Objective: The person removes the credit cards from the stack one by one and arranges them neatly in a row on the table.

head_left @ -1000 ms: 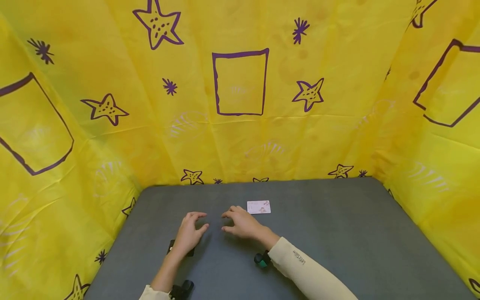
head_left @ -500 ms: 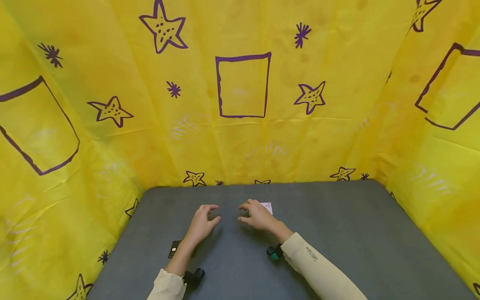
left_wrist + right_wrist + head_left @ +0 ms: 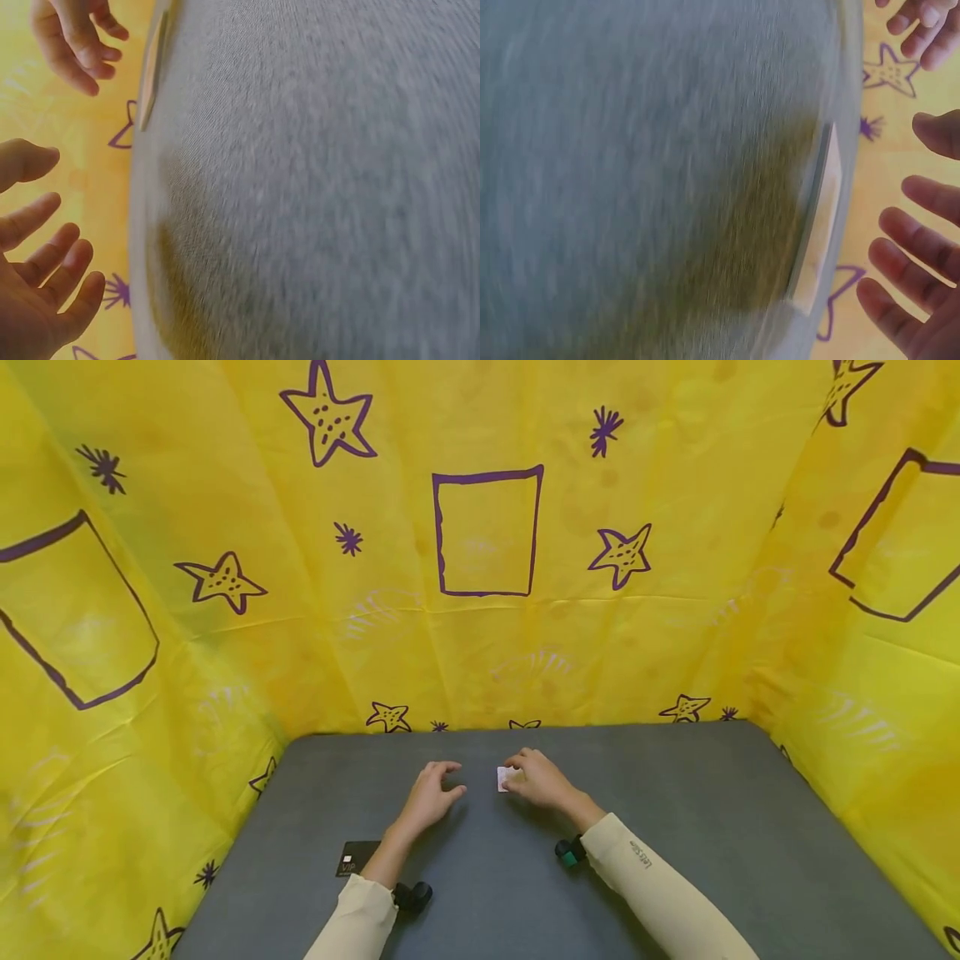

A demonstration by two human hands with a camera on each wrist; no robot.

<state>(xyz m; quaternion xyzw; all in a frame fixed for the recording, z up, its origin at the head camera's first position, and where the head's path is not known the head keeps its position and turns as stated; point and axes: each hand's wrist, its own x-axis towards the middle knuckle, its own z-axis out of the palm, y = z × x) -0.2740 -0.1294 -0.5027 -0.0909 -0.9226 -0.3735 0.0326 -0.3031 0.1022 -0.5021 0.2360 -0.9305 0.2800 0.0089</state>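
Note:
A small white card (image 3: 502, 780) lies flat on the grey table, partly hidden in the head view by my right hand (image 3: 546, 783). In the right wrist view that card (image 3: 820, 225) rests on the cloth, with a gap between it and the spread, slightly bent fingers. My left hand (image 3: 429, 797) hovers over the table to the left of the card, thumb and fingers apart and holding nothing. Close by my left forearm lies a black card (image 3: 357, 857) marked VIP with a small pale square; the forearm covers its right end.
A grey cloth-covered table (image 3: 675, 827) spreads beneath both arms. Yellow fabric walls (image 3: 480, 652) with purple starfish drawings rise at its back and both sides. Each wrist wears a black camera mount (image 3: 413, 897).
Both hands have moved right and slightly farther away. The right hand passed over the white card, now covering its right part. More of the black card has come into view.

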